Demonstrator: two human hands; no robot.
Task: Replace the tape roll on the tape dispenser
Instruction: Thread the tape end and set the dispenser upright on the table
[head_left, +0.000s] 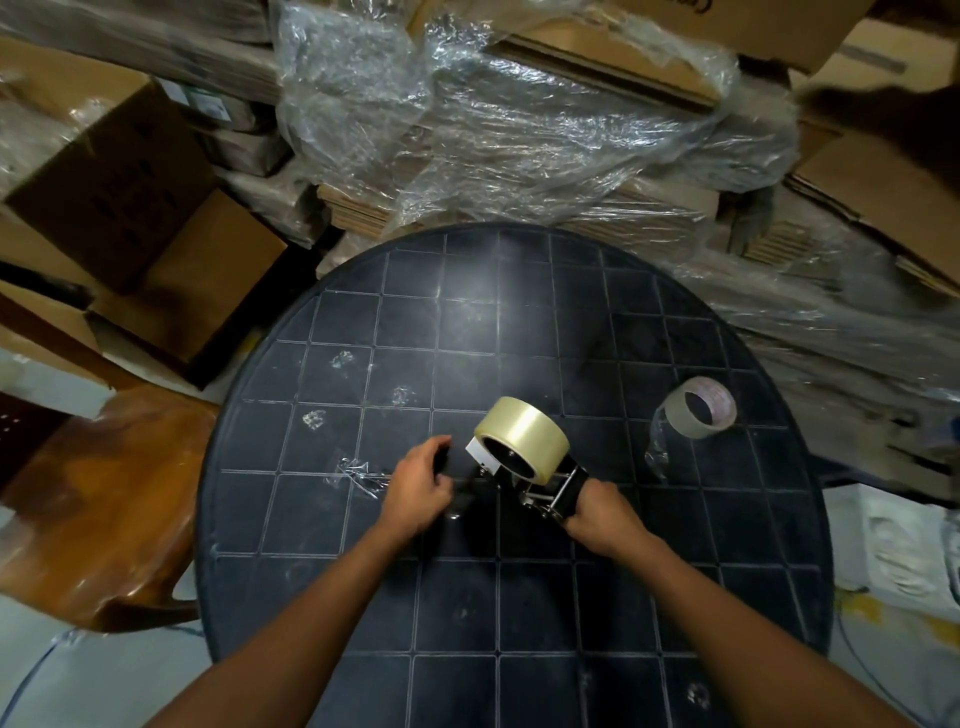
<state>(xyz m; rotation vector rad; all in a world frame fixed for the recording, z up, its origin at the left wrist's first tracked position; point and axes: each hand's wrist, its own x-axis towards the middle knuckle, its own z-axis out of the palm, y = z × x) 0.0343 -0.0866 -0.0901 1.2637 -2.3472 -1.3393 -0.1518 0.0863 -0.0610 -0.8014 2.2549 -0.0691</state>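
Both forearms were stretched over the round dark desk (519, 597), where the tape dispenser (524, 480) was held between the hands. Its dark handle end was gripped by the closed right hand (602, 512), while the left hand (418, 491) was curled at the dispenser's other end, though what its fingers pinched could not be told. A full roll of clear tape (522, 436) was seated on the dispenser, and a nearly spent roll (698, 408) was left lying well apart to the right.
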